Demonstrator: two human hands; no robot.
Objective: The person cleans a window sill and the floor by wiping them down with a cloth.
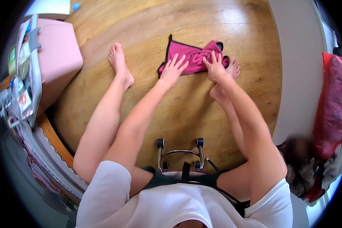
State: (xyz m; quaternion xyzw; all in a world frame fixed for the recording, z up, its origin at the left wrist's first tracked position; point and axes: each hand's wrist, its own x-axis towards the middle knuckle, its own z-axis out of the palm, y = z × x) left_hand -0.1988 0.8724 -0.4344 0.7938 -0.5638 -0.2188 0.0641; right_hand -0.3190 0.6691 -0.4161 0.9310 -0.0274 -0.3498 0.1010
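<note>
A magenta cloth with black edging lies on the wooden floor between my feet. Its left part is spread out fairly flat, while the right part is bunched into folds. My left hand rests on the cloth's lower left area, fingers stretched and apart. On the bunched right part lies my right hand, its fingers also spread and pressing on the folds. Just beyond that hand, my right foot is close to the cloth's right end.
My left foot is planted on the floor. A stool with casters is under me. On the left stands a pink bin beside a cart with packages. A red plastic bag and clothes are at right; a blue ball lies far left.
</note>
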